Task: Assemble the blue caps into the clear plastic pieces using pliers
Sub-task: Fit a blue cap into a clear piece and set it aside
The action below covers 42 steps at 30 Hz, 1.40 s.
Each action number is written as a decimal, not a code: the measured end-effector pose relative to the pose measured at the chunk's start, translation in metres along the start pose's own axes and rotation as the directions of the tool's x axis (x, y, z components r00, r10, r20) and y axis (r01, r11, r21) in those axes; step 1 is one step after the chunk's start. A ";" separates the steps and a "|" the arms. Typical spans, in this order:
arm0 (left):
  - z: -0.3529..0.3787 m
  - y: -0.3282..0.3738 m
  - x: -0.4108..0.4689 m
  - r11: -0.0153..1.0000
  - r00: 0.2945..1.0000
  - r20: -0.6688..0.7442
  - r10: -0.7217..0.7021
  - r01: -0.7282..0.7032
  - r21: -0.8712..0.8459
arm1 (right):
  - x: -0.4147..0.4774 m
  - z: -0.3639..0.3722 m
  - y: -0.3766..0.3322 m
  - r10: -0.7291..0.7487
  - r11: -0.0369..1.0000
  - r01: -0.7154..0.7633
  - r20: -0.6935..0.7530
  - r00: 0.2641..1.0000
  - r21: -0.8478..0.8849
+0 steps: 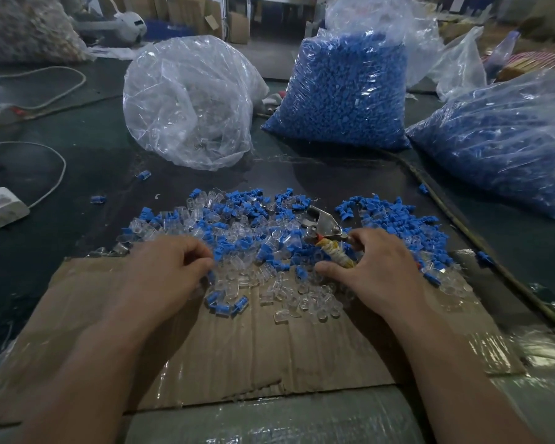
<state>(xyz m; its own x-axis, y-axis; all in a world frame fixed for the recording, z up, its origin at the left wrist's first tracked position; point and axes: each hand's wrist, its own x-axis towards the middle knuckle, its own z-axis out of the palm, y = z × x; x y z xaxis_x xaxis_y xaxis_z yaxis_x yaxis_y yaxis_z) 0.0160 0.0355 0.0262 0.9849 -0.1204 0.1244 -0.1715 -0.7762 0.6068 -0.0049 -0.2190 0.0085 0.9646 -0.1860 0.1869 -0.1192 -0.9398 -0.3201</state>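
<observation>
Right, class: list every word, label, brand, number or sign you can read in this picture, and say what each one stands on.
No text can be read anywhere.
On the white adapter: faint marks on top, too blurred to read.
On the red and yellow packs, far right: print too blurred to read.
On the pliers and the cardboard: no lettering shows.

Bare forearms; left hand (165,270), right hand (377,267)

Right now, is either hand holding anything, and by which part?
The right hand grips the pliers by the taped handle. The left hand curls into the pile; hold unclear.
</observation>
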 end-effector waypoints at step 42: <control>-0.038 -0.046 0.007 0.902 0.937 0.114 -0.331 0.349 -0.253 | -0.006 -0.011 0.004 -0.022 1.000 0.019 0.198 0.980 0.020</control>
<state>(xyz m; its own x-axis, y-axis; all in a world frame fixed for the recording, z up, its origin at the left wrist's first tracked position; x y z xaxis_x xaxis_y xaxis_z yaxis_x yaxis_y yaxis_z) 0.0297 0.0933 0.0289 0.9821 0.0735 -0.1733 0.1832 -0.5858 0.7895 -0.0139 -0.2253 0.0164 0.9945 -0.1048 0.0061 -0.0967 -0.9373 -0.3347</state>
